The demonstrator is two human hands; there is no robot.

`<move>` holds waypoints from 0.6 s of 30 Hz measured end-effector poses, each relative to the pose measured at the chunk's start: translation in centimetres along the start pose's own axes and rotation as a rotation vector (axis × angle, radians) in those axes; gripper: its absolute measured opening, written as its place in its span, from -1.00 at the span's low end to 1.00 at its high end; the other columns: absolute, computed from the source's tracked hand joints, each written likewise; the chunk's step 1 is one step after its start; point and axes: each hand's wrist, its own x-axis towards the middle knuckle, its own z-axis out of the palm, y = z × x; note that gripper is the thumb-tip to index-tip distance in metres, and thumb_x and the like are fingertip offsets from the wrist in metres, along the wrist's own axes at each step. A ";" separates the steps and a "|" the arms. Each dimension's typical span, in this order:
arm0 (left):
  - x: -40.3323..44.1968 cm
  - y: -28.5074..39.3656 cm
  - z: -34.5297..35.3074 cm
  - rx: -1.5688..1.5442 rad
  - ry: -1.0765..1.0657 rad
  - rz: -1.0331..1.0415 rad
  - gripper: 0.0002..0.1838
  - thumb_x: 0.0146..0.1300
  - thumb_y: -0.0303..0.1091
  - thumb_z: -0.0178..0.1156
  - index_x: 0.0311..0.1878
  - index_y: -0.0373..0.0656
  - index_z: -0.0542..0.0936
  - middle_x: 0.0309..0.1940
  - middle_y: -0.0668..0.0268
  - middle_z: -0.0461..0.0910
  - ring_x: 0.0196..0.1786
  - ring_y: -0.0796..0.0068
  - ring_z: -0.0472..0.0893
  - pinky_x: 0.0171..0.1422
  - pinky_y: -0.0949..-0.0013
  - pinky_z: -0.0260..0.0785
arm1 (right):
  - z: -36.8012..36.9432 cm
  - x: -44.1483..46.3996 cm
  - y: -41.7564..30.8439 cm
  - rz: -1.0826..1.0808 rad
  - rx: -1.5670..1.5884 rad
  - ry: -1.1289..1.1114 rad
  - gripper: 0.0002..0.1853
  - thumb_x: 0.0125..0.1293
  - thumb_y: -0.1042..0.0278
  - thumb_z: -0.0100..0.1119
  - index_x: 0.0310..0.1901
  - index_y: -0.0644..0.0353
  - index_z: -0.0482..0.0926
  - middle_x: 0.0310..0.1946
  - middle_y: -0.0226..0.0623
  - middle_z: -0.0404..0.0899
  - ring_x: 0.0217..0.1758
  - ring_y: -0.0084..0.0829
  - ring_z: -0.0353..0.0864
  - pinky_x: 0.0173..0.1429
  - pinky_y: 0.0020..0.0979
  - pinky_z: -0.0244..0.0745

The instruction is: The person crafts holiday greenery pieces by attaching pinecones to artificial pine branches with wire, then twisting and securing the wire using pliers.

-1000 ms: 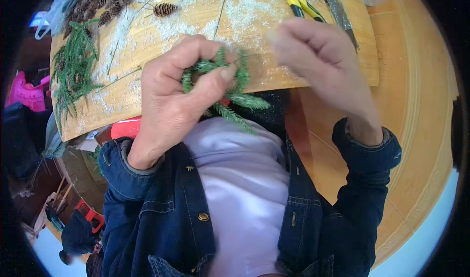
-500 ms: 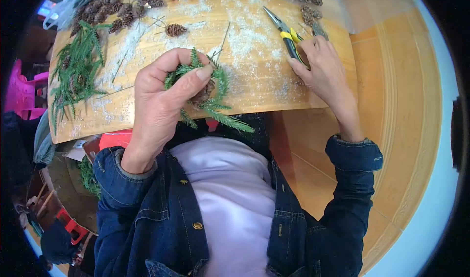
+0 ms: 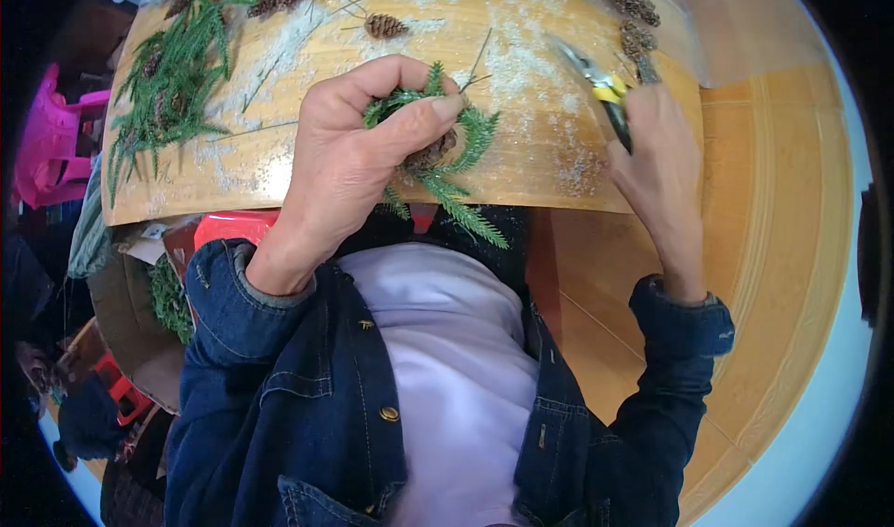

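Left hand (image 3: 349,159) pinches evergreen sprigs (image 3: 477,222) around a pine cone (image 3: 435,152), at the table (image 3: 535,181) edge; right hand (image 3: 663,145) grips the pliers (image 3: 610,92) by the handles. Advised — firm pinch, thin stems (image 3: 480,54) exposed, needles clear of the jaws.

Lowered the right hand (image 3: 659,145) from above the near right corner of the bench (image 3: 535,159) — now closed round the pliers (image 3: 609,92).
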 end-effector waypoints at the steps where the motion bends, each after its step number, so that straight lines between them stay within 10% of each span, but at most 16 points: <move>1: 0.1 0.1 -0.1 -0.007 -0.009 -0.002 -0.86 0.24 -0.42 0.23 -0.22 -0.30 0.60 -0.46 0.42 0.58 -0.41 0.73 0.51 -0.31 0.64 0.34 | -0.2 -0.2 0.0 -0.013 0.081 0.089 -0.74 -0.04 0.57 0.11 -0.23 0.28 0.41 -0.30 -0.11 0.38 -0.16 -0.10 0.45 -0.15 -0.26 0.36; 11: 0.5 -0.3 -0.2 -0.093 -0.012 -0.024 -0.87 0.23 -0.44 0.21 -0.22 -0.31 0.60 -0.47 0.40 0.57 -0.46 0.73 0.49 -0.34 0.62 0.34 | -3.2 -3.0 -4.0 0.095 1.049 -0.253 -0.76 -0.18 0.42 0.16 -0.39 0.28 0.46 -0.21 -0.20 0.39 -0.14 -0.33 0.38 -0.03 -0.43 0.23; 18: 0.4 -0.8 -0.1 -0.131 -0.015 -0.016 -0.87 0.22 -0.47 0.19 -0.20 -0.32 0.60 -0.45 0.42 0.56 -0.44 0.73 0.50 -0.31 0.62 0.35 | -3.6 -2.5 -4.0 0.101 1.075 -0.335 -0.73 -0.17 0.41 0.17 -0.35 0.29 0.47 -0.21 -0.16 0.39 -0.11 -0.28 0.37 0.01 -0.41 0.23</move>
